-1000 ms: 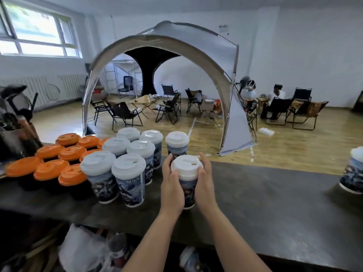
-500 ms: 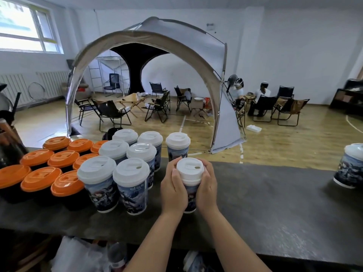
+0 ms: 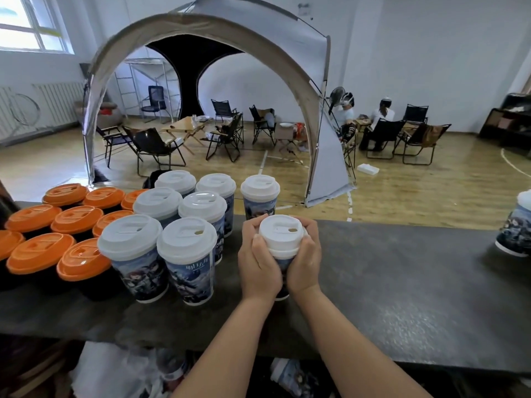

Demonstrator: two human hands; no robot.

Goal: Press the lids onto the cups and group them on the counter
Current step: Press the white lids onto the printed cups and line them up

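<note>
A printed paper cup with a white lid [image 3: 280,235] stands on the dark counter [image 3: 402,288]. My left hand [image 3: 258,261] and my right hand [image 3: 305,258] wrap round it from both sides, thumbs against the lid's rim. Just left of it stands a group of several white-lidded printed cups [image 3: 186,245], with one more [image 3: 260,193] behind the held cup. Another printed cup [image 3: 517,231] stands alone at the counter's far right edge of view.
Several black cups with orange lids [image 3: 40,254] fill the counter's left end. A plastic bag [image 3: 115,372] and a spare cup [image 3: 293,377] lie below the counter's near edge. Beyond the counter are a tent, folding chairs and seated people.
Both hands have curled tighter round the cup, thumbs now pressing at the lid's rim. The view has shifted slightly right and down.
</note>
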